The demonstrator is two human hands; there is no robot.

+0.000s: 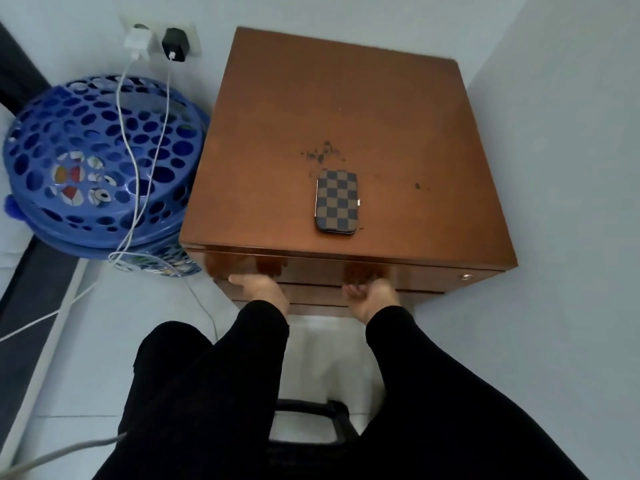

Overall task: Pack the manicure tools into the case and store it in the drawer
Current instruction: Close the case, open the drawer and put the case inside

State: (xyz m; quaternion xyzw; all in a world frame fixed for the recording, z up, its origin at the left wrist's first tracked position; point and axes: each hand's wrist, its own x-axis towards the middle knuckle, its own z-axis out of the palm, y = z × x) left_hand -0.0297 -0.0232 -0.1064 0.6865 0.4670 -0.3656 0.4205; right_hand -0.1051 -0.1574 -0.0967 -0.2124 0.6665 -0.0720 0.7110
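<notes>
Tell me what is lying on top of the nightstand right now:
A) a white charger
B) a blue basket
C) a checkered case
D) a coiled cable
C: a brown checkered case lies alone on the nightstand top, while the left hand and right hand are lower down, at the bottom edge of the drawer.

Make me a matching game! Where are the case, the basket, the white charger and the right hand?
Things:
1. case
2. basket
3. white charger
4. right hand

Places:
A. plugged into the socket
B. on top of the nightstand
C. at the drawer
D. left of the nightstand

Pairs: 1-B, 2-D, 3-A, 4-C
</notes>
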